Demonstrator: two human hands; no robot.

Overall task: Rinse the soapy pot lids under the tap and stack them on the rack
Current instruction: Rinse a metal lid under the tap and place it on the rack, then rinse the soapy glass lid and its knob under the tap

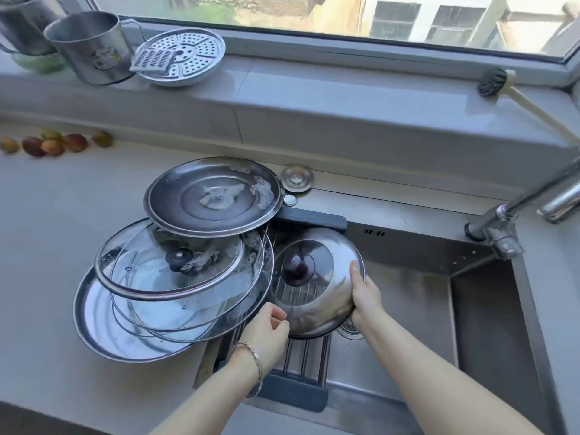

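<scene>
At the left end of the steel sink (417,309), over the slatted rack (306,362) that spans it, I see the domed steel lid (329,262) tipped up toward the camera, its dark knob (296,268) facing me. The right hand (365,296) holds the lid's right rim, fingers wrapped behind the edge and thumb on top. The left hand (266,331) meets the lower left rim with its fingers curled in; it seems to me to pinch the edge. I cannot tell whether the lid touches the rack.

Just left of it, soapy lids lie in a loose pile half on the pale grey table (78,199) and half over the rack. A wide steel lid (100,328) lies at the bottom, glass lids (157,277) above it, and an upturned steel lid (216,196) streaked with suds on top. A round steel cap (296,178) lies behind the sink, and the chrome tap (502,221) stands at its right corner.

A row of small fruit (53,142) lies at the back of the table, far left. Above runs a tiled sill (314,98) under a bright window (314,14). It carries a steel mug (91,45), a perforated steamer plate (188,54) and, to the right, a brush (492,81) with a cream handle.
</scene>
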